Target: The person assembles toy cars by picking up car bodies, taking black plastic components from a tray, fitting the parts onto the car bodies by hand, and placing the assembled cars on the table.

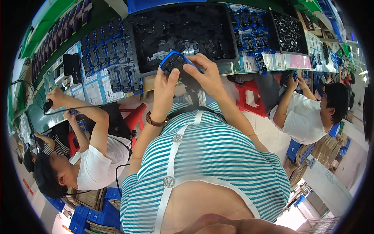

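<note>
Between my two hands, over the front edge of the bench, is a blue-and-black toy car body (173,63), with its black underside facing me. My left hand (165,86) grips its left end, the thumb pressed on the black part. On the other side my right hand (207,73) is closed round the right end, thumb bent over it. My fingers hide much of its far side. Just beyond is a large black tray (145,71) heaped with black plastic parts (183,27).
Rows of blue-and-black car pieces (105,56) lie left of the tray; more (253,29) lie right. A second black tray (288,33) holds small parts. Co-workers sit on both sides, one in a white shirt (103,163) at left. A red stool (249,97) stands right.
</note>
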`<state>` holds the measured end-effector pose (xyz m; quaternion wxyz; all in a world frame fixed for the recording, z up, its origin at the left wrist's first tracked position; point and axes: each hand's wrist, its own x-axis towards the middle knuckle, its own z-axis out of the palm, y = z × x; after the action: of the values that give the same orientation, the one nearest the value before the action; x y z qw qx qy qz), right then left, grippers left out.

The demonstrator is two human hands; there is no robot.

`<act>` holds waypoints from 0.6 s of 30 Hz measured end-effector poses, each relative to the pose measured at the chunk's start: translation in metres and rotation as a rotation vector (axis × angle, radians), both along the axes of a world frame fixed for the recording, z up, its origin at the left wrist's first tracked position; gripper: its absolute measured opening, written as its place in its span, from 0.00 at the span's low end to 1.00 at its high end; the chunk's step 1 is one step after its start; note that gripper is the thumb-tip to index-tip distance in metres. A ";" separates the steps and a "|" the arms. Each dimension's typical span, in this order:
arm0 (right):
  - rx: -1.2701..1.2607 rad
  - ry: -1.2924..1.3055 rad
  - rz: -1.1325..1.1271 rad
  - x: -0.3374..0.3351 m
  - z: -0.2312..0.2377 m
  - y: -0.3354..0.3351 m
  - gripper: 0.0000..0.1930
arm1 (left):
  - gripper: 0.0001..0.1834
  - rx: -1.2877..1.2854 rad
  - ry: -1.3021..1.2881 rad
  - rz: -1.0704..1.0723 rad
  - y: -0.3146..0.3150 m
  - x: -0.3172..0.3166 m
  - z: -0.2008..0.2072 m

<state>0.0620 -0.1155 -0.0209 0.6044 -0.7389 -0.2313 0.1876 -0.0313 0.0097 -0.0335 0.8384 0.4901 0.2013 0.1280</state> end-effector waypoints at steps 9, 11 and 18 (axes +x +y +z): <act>-0.042 -0.169 -0.055 -0.007 0.006 -0.003 0.16 | 0.14 0.105 -0.028 0.120 0.000 0.010 0.012; -0.056 -0.203 -0.051 -0.007 0.009 -0.003 0.16 | 0.12 0.115 -0.028 0.109 0.001 0.012 0.010; -0.132 -0.186 -0.084 -0.010 -0.008 -0.004 0.20 | 0.10 0.048 -0.036 0.200 -0.006 0.014 -0.008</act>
<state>0.0521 -0.1193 -0.0287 0.5376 -0.8003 -0.2425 0.1078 -0.0171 0.0040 -0.0412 0.8129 0.4853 0.2311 0.2244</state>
